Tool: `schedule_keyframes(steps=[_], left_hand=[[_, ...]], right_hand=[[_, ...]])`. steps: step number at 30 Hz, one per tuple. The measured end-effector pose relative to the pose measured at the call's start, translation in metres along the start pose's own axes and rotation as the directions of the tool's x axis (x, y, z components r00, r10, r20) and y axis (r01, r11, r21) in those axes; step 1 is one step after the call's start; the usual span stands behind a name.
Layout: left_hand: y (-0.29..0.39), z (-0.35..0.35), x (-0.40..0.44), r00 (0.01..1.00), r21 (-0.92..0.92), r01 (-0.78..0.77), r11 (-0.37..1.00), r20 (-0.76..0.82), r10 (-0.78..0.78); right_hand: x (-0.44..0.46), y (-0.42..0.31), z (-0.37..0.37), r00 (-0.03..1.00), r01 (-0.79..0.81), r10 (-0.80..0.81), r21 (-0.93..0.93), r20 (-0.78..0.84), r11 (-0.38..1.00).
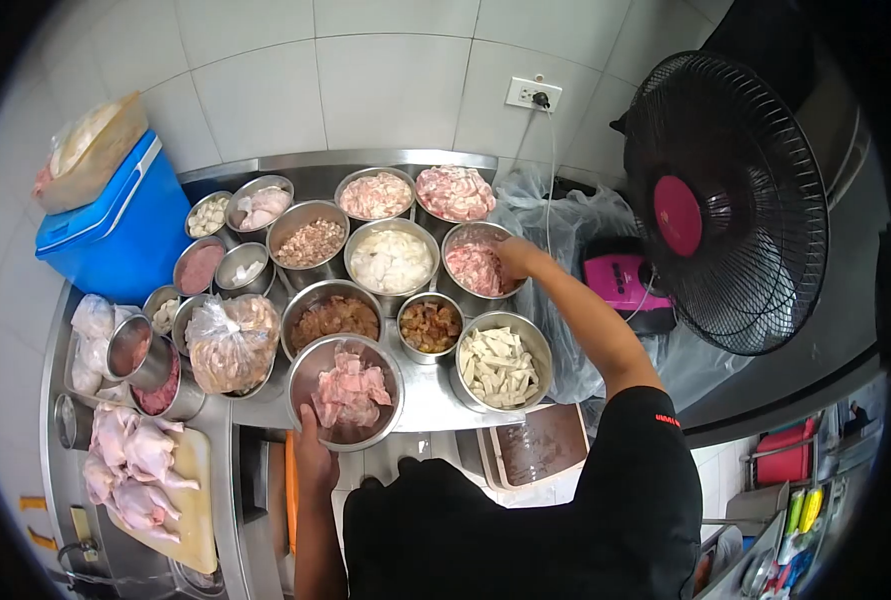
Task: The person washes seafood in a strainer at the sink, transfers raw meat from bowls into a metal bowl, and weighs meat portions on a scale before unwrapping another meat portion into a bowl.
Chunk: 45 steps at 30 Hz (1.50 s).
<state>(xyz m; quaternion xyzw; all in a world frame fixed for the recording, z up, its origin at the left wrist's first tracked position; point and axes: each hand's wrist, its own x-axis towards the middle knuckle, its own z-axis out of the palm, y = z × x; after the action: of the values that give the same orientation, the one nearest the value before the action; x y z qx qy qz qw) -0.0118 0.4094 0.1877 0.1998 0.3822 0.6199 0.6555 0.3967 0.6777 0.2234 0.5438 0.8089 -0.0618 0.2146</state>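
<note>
My left hand (313, 452) grips the near-left rim of a steel bowl (304, 372), thumb up along its side. Pink raw meat pieces (348, 390) lie in that bowl, held above the front edge of the counter. My right hand (515, 258) reaches over the right rim of a steel pot and touches the sliced raw meat (474, 268) inside. Its fingertips are hidden, so whether they hold a piece does not show. Near it stand a pot of white pieces (393, 260), a pot of pale strips (501, 367) and a pot of brown chunks (430, 327).
Several more steel pots of meat crowd the steel counter (431, 400). At left are a blue cooler (116, 235), a bagged load (232, 345) and raw chickens (136, 465) on a cutting board (201, 500). A black fan (731, 205) with a pink base (621, 280) stands right, beside plastic sheeting (566, 225).
</note>
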Motion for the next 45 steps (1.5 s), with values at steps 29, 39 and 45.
schedule_keyframes(steps=[29, 39, 45], left_hand=[[0.014, -0.002, -0.005, 0.996, -0.056, -0.043, 0.998, -0.085, 0.038], [0.0, -0.027, 0.002, 1.0, 0.194, 0.009, 0.981, -0.029, -0.003], [0.006, -0.015, -0.002, 0.969, 0.142, -0.245, 0.959, 0.009, 0.247]], right_hand=[[0.096, -0.042, 0.04, 0.885, 0.277, -0.21, 0.108, -0.415, 0.955], [0.048, -0.016, 0.033, 0.824, 0.53, -0.431, 0.229, -0.369, 0.816], [0.023, -0.066, 0.009, 0.917, 0.286, -0.212, 0.188, -0.337, 0.94]])
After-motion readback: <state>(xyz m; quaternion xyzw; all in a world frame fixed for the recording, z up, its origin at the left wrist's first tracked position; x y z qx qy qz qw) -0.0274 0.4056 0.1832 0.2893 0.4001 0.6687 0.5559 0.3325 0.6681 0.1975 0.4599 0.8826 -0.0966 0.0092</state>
